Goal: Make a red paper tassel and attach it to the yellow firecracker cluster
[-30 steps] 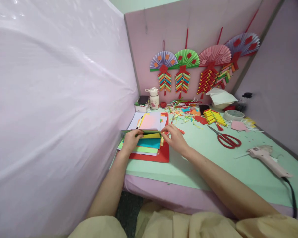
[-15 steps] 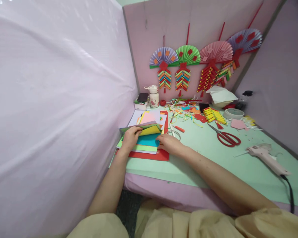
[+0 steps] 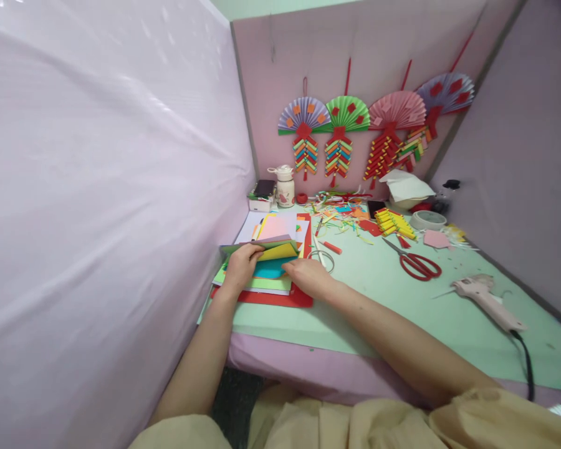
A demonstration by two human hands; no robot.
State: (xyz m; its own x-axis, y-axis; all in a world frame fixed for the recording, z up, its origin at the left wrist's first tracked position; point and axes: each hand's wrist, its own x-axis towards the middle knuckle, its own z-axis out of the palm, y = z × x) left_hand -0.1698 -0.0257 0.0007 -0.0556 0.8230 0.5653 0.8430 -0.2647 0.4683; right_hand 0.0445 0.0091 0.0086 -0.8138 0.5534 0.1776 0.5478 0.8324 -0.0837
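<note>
A stack of coloured paper lies at the table's left side, with a red sheet (image 3: 262, 299) at the bottom and a light green sheet (image 3: 257, 284) above it. My left hand (image 3: 242, 267) is closed on the lifted upper sheets, whose curled yellow underside (image 3: 277, 251) shows. Beneath them is a blue sheet (image 3: 270, 268). My right hand (image 3: 308, 276) pinches this blue sheet at its right edge, thumb and fingers together. Behind the lifted sheets lie pink paper (image 3: 280, 226) and white sheets.
Right of the stack are a ring of tape (image 3: 321, 260), a red-handled pair of scissors (image 3: 418, 265) and a glue gun (image 3: 489, 300). Paper scraps (image 3: 343, 215), yellow paper rolls (image 3: 395, 226) and a bottle (image 3: 285, 187) stand farther back. Paper fan ornaments (image 3: 339, 115) hang on the wall.
My right hand has moved slightly left with the blue sheet's edge, which now lifts and bends. My left hand still holds the upper sheets up. The whole view has shifted a little.
</note>
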